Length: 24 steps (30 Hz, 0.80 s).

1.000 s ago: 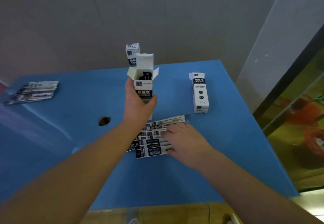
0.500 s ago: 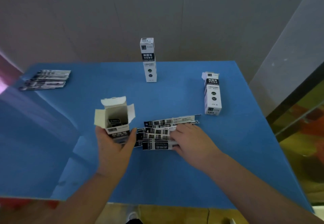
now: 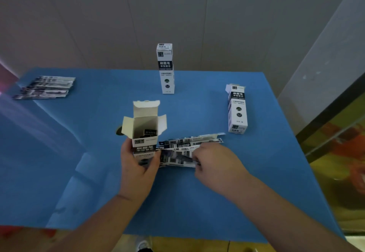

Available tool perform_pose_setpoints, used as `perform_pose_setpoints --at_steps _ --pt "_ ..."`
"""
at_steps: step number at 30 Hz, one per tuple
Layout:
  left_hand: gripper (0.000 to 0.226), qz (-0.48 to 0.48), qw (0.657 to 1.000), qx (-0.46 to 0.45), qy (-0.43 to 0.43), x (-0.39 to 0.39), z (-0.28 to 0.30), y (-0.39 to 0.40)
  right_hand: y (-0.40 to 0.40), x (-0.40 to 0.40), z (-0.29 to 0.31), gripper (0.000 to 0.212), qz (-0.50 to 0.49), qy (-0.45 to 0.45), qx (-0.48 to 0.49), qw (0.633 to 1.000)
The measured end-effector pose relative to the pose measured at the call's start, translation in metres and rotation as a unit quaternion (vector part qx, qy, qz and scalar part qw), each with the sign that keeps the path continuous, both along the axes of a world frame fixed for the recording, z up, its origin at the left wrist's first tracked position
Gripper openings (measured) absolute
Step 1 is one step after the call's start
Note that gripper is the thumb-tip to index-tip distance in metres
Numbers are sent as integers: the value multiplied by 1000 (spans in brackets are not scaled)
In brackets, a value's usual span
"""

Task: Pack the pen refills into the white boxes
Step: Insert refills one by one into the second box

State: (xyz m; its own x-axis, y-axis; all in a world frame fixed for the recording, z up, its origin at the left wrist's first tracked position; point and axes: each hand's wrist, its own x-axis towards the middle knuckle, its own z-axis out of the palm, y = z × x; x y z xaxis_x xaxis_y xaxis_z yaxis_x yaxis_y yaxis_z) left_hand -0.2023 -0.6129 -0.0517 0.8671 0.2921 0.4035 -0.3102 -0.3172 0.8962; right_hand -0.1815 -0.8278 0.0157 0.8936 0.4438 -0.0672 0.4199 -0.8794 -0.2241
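Upright in my left grip (image 3: pixel 138 165) stood the open box (image 3: pixel 145 133), flaps spread, fingers wrapped round its lower half. Just beside it, my right grip (image 3: pixel 214 162) pinched the loose refill packets (image 3: pixel 181 149) lying on the blue counter (image 3: pixel 88 143). Farther back stood two closed boxes (image 3: pixel 166 68), and another packet pile (image 3: pixel 46 87) lay far left.
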Motion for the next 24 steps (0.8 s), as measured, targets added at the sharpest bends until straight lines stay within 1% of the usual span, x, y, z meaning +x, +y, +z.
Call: perform_pose_setpoints --at_steps 2,4,7,10,12,14,16,21,24 --pt "72 -3 1000 13 8 1 -1 1 -8 6 11 10 -52 14 61 997" --pt "67 -11 1000 17 10 2 -1 3 -17 11 20 8 -104 31 119 987" --pt "57 -22 1000 7 19 3 -6 5 -29 21 27 6 -168 58 219 959" --pt "54 -26 999 22 29 5 -12 8 -34 28 28 12 -200 66 301 930" --pt "57 -28 999 31 28 5 -14 9 -35 30 30 14 -211 70 329 918" --pt "57 -32 998 30 36 5 -15 9 -34 31 32 17 -225 97 368 897" --pt "56 -41 998 26 42 6 -15 8 -32 30 34 16 -240 128 392 879" --pt "57 -42 997 34 54 5 -18 9 -29 26 34 18 -235 169 401 869" --pt "57 -36 997 37 61 6 -21 11 -29 23 38 19 -223 212 443 842"
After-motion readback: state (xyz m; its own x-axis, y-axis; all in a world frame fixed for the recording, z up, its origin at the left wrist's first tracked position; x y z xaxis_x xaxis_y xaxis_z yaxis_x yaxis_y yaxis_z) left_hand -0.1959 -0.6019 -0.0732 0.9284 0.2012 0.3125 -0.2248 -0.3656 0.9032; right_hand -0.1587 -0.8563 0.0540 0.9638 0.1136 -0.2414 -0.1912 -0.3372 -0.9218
